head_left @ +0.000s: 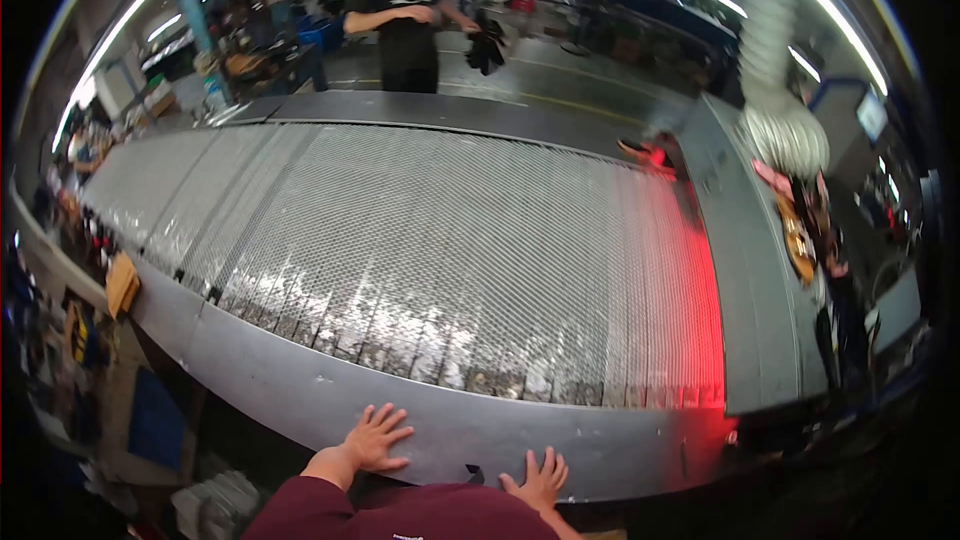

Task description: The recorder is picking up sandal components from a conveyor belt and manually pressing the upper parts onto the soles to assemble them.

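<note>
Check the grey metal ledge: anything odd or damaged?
Yes: a small, black, angular patch on the grey metal ledge, between the bare left hand and bare right hand. Its dark shape stands out; whether scrap or damage, I can't tell.

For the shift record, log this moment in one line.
left hand: open on grey panel | right hand: open on same panel | beyond: metal mesh bed, red glow at its right

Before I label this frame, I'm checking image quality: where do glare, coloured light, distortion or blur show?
Head view: white glare patches the near part of the mesh bed; red light washes its right end; the fisheye bends the metal ledge and ceiling light strip; the background looks soft; left hand and right hand are clear enough to make out.
</note>
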Demonstrator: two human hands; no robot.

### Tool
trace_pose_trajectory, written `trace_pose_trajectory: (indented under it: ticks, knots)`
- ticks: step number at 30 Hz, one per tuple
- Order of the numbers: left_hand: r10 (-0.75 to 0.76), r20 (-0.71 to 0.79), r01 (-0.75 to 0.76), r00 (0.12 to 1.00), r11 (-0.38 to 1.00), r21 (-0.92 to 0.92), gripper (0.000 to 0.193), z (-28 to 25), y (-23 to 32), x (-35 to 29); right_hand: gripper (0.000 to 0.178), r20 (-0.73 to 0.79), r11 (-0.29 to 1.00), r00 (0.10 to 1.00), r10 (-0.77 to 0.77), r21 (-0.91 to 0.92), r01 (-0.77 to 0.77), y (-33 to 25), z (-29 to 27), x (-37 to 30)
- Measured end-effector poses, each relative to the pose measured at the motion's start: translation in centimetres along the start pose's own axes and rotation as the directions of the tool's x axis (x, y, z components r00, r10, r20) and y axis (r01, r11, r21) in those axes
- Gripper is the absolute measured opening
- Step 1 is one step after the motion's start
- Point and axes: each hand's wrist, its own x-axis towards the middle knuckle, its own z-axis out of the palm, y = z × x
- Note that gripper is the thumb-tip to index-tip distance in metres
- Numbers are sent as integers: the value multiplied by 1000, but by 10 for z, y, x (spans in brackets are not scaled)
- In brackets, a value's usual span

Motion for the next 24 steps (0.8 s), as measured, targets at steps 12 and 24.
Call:
trace_pose_trajectory:
  ticks: [12,24]
  knots:
    - [-923,110,889,369,316,-331,90,-5,195,122,75,-258,970,935,-244,-51,239,150,-59,48]
    - [-927,83,864,366,305,-400,94,-1,211,110,81,-220,958,936,-275,-138,250,170,-43,53]
